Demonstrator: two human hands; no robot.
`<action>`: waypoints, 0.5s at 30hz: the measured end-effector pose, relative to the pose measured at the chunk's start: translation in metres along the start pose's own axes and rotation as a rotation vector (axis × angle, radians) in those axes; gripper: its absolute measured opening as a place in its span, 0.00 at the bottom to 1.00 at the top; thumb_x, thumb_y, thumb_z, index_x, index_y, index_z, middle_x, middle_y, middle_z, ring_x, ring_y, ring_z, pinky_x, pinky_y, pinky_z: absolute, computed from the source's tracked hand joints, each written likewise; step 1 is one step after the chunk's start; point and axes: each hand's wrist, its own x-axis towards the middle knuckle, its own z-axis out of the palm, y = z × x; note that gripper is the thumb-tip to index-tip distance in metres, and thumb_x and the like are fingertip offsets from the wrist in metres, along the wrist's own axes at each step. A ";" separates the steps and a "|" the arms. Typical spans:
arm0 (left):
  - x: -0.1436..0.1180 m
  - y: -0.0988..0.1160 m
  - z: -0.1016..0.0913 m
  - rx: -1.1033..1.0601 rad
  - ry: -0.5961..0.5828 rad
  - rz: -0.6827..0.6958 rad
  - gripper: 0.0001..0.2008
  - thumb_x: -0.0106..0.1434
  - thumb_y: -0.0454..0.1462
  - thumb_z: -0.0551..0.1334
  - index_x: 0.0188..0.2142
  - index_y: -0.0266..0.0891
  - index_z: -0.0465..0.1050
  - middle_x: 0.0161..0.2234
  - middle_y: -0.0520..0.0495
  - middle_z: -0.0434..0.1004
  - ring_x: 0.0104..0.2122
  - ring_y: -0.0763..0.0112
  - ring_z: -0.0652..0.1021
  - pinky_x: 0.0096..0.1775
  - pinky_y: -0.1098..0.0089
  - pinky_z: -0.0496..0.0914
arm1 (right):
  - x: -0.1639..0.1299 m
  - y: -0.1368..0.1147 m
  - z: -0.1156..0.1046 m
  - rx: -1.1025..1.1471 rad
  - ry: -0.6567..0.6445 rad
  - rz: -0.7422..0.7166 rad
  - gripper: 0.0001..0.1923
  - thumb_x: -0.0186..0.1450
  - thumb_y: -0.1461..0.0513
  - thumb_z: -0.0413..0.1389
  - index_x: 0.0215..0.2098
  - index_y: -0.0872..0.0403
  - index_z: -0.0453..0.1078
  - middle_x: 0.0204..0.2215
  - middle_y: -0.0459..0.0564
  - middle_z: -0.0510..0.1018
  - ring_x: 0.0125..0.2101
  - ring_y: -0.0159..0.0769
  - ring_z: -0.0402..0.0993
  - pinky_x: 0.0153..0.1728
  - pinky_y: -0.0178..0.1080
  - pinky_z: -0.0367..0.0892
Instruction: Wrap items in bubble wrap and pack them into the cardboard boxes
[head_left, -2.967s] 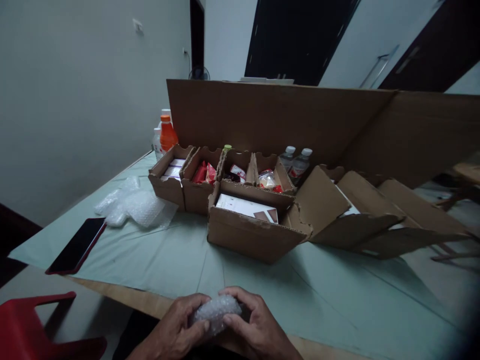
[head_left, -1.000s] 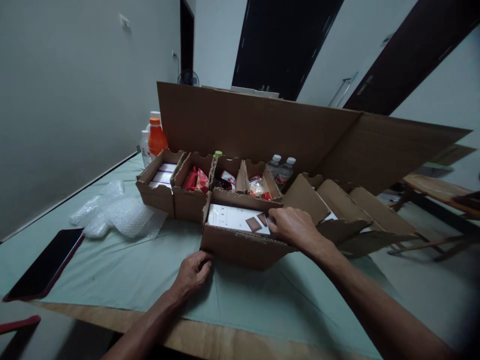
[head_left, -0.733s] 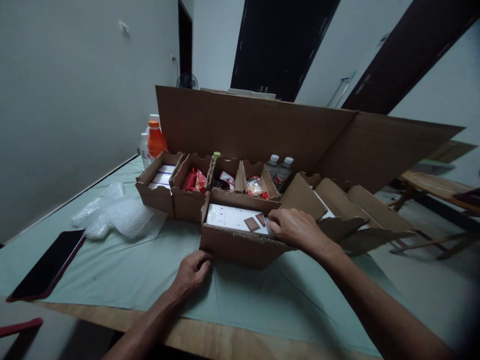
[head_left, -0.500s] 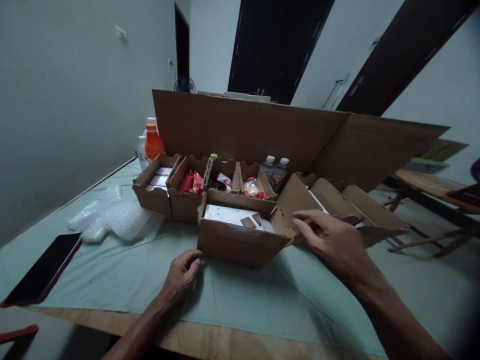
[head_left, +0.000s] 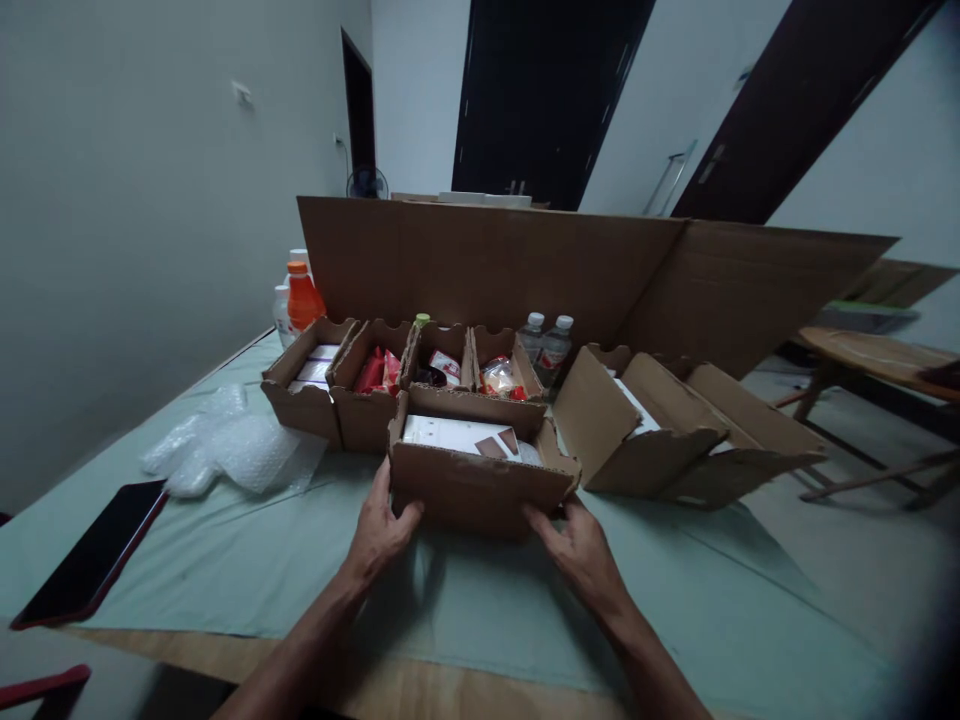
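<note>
A cardboard box (head_left: 480, 485) with an uncovered top stands on the green cloth in front of me. Inside it lies a white carton (head_left: 450, 434) with brown shapes printed on it. My left hand (head_left: 382, 525) grips the box's left end, thumb on the front face. At the right end my right hand (head_left: 581, 550) grips the same box, its thumb on the front too. The fingers of both hands are partly hidden behind the box's ends. Just behind stands a row of similar boxes (head_left: 367, 425) holding white packs, red packets and other wrapped goods.
Tilted cardboard boxes (head_left: 660, 450) stand to the right. Bubble wrap (head_left: 232, 445) and a dark tablet-like device (head_left: 94, 550) lie on the left. An orange bottle (head_left: 304, 298) and clear bottles (head_left: 555, 348) stand behind the row, before a tall cardboard panel (head_left: 480, 255).
My right hand has come left from beside the tilted boxes and taken hold of the front box's right end. My left hand has moved up onto its left end.
</note>
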 end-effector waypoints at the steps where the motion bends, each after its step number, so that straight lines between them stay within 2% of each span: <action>1: -0.005 0.001 0.003 -0.014 0.005 -0.002 0.34 0.58 0.39 0.60 0.63 0.35 0.59 0.60 0.37 0.70 0.59 0.57 0.72 0.59 0.60 0.66 | -0.004 0.000 0.002 0.005 0.027 0.009 0.21 0.63 0.48 0.54 0.43 0.55 0.72 0.35 0.54 0.82 0.34 0.46 0.79 0.35 0.43 0.72; 4: -0.030 0.004 -0.002 -0.008 0.023 -0.018 0.31 0.59 0.39 0.61 0.62 0.36 0.61 0.59 0.38 0.71 0.59 0.57 0.72 0.59 0.62 0.66 | -0.022 -0.002 0.002 0.022 0.059 -0.004 0.20 0.61 0.49 0.54 0.40 0.55 0.73 0.33 0.54 0.82 0.33 0.46 0.78 0.34 0.43 0.72; 9: -0.066 0.021 -0.040 0.053 0.068 -0.088 0.26 0.60 0.41 0.63 0.57 0.38 0.66 0.56 0.39 0.74 0.58 0.54 0.73 0.56 0.61 0.69 | -0.040 -0.026 0.006 0.060 0.013 -0.107 0.17 0.62 0.51 0.55 0.39 0.54 0.75 0.35 0.54 0.81 0.32 0.43 0.76 0.31 0.41 0.72; 12: -0.065 0.038 -0.062 0.094 0.128 -0.099 0.27 0.60 0.43 0.63 0.58 0.38 0.66 0.55 0.40 0.75 0.57 0.53 0.73 0.54 0.61 0.70 | -0.036 -0.049 0.012 0.085 0.016 -0.160 0.15 0.62 0.52 0.56 0.40 0.53 0.75 0.36 0.53 0.81 0.35 0.43 0.77 0.35 0.42 0.73; 15: -0.050 0.057 -0.063 0.105 0.162 -0.049 0.29 0.61 0.42 0.63 0.61 0.38 0.63 0.56 0.40 0.74 0.58 0.53 0.72 0.58 0.59 0.67 | -0.030 -0.062 0.004 0.100 0.005 -0.140 0.16 0.62 0.51 0.56 0.42 0.52 0.75 0.34 0.51 0.81 0.31 0.42 0.76 0.30 0.41 0.72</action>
